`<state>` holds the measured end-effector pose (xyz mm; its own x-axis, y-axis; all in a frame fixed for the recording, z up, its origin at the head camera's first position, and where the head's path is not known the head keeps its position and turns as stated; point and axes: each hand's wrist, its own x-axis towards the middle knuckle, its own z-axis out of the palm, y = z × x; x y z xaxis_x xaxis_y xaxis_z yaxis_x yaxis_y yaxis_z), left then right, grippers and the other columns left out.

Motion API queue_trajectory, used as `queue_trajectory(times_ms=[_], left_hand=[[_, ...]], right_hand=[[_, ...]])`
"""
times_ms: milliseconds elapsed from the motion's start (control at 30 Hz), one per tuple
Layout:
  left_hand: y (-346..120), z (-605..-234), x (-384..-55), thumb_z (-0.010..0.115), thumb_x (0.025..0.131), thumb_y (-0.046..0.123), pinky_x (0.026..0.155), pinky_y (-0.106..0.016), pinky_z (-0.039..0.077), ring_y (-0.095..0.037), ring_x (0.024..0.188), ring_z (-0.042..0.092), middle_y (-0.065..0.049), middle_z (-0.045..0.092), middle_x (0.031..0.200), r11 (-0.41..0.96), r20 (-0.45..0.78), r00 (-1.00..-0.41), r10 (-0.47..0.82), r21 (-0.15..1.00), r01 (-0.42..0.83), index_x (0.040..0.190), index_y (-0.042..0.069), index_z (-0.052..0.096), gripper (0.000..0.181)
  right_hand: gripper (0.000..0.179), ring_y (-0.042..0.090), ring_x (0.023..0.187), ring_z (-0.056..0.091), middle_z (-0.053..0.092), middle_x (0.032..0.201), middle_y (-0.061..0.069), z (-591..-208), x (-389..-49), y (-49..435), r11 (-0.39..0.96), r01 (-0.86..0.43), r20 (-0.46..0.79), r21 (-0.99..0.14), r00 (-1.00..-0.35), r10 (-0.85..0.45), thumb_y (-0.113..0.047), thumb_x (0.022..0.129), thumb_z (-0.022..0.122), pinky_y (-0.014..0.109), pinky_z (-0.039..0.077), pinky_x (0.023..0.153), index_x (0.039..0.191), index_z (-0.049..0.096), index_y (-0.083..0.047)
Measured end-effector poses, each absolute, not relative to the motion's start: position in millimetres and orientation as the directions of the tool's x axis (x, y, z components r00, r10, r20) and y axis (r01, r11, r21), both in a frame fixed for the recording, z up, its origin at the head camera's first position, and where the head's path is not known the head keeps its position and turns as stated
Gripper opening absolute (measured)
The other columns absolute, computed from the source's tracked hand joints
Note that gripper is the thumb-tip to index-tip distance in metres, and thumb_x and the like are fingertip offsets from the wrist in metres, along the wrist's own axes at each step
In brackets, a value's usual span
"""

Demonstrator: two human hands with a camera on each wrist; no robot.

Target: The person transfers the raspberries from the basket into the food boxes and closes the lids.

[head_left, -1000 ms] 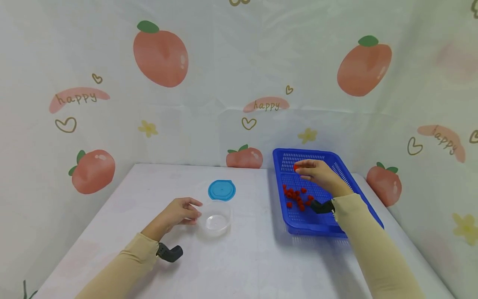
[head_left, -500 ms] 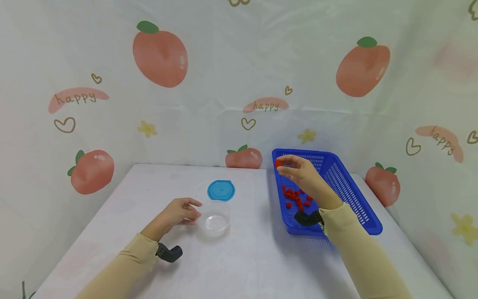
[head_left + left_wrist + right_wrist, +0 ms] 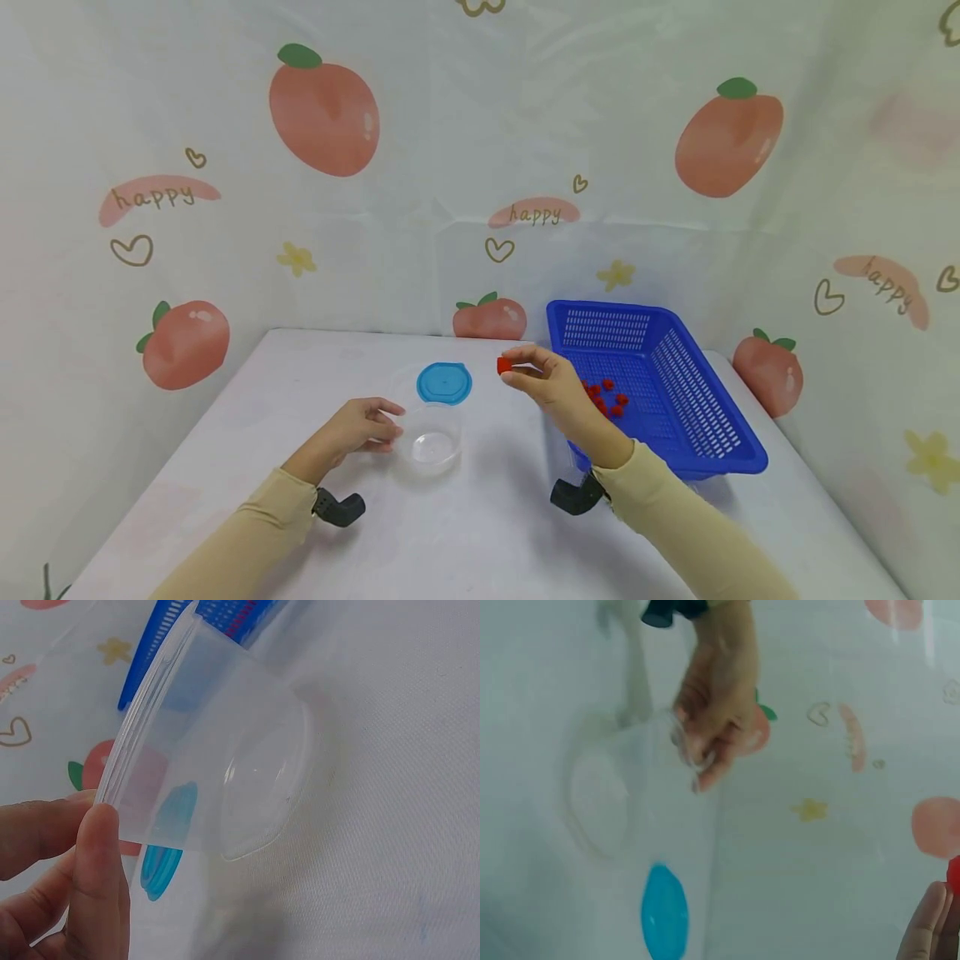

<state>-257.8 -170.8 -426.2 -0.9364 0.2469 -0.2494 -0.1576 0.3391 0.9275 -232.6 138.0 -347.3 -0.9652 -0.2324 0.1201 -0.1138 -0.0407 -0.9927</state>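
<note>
My left hand [image 3: 349, 435] pinches the rim of a clear round plastic container [image 3: 247, 742], which stands upright and looks bare inside. Between the thumb and fingertips of my right hand [image 3: 561, 398] is a small red block-like piece [image 3: 504, 365]. That hand is raised above the table, between the container and the blue basket [image 3: 686, 375]. In the right wrist view only fingertips [image 3: 925, 922] and part of the red piece show at the lower right corner. Several similar red pieces [image 3: 608, 385] lie in the basket, some hidden behind my right hand.
A round blue lid [image 3: 444, 383] lies on the white table [image 3: 315, 367] just behind the container. The basket stands at the table's right side, close to the fruit-patterned backdrop [image 3: 420, 208].
My right hand has moved left from over the basket, carrying the red piece toward the container. My left hand and the container have stayed in place.
</note>
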Motion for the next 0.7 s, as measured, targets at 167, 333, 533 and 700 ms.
queue_trajectory(times_ms=[167, 333, 533, 700], left_hand=[[-170.7, -427.1, -258.7, 0.068, 0.082, 0.001, 0.067, -0.027, 0.059, -0.013, 0.069, 0.063, -0.007, 0.064, 0.083, 0.332, -0.242, -0.935, 0.259, 0.931, -0.149, 0.126, -0.008, 0.054, 0.046], [-170.2, -427.4, -259.0, 0.068, 0.082, 0.001, 0.067, -0.027, 0.059, -0.013, 0.069, 0.063, -0.007, 0.064, 0.083, 0.336, -0.237, -0.935, 0.263, 0.931, -0.141, 0.125, -0.008, 0.055, 0.046], [-170.0, -426.9, -258.9, 0.068, 0.082, 0.001, 0.066, -0.026, 0.059, -0.013, 0.069, 0.063, -0.007, 0.065, 0.083, 0.342, -0.238, -0.935, 0.264, 0.929, -0.140, 0.125, -0.008, 0.055, 0.045], [-170.4, -426.4, -258.9, 0.068, 0.082, 0.001, 0.067, -0.027, 0.059, -0.013, 0.069, 0.063, -0.007, 0.065, 0.084, 0.338, -0.240, -0.933, 0.269, 0.930, -0.142, 0.125, -0.009, 0.054, 0.046]], right_hand=[[0.028, 0.015, 0.096, 0.064, 0.063, 0.106, 0.001, -363.2, -225.8, 120.8, -0.046, -0.078, 0.088, -0.996, -0.955, -0.283, -0.004, 0.088, 0.068, 0.023, 0.053, 0.090, 0.114, 0.061, 0.002], [0.032, 0.013, 0.095, 0.063, 0.063, 0.107, 0.001, -381.2, -223.0, 109.0, -0.008, -0.053, 0.053, -0.999, -0.934, -0.353, -0.007, 0.088, 0.069, 0.026, 0.053, 0.092, 0.116, 0.059, 0.005], [0.031, 0.013, 0.092, 0.064, 0.066, 0.109, 0.005, -404.9, -227.5, 99.3, 0.040, -0.028, 0.012, -0.999, -0.935, -0.354, -0.006, 0.087, 0.070, 0.026, 0.054, 0.089, 0.114, 0.061, 0.004], [0.030, 0.013, 0.091, 0.064, 0.066, 0.111, 0.009, -417.1, -230.7, 93.5, 0.080, -0.008, -0.019, -0.997, -0.944, -0.329, -0.005, 0.086, 0.071, 0.027, 0.056, 0.087, 0.114, 0.063, 0.004]])
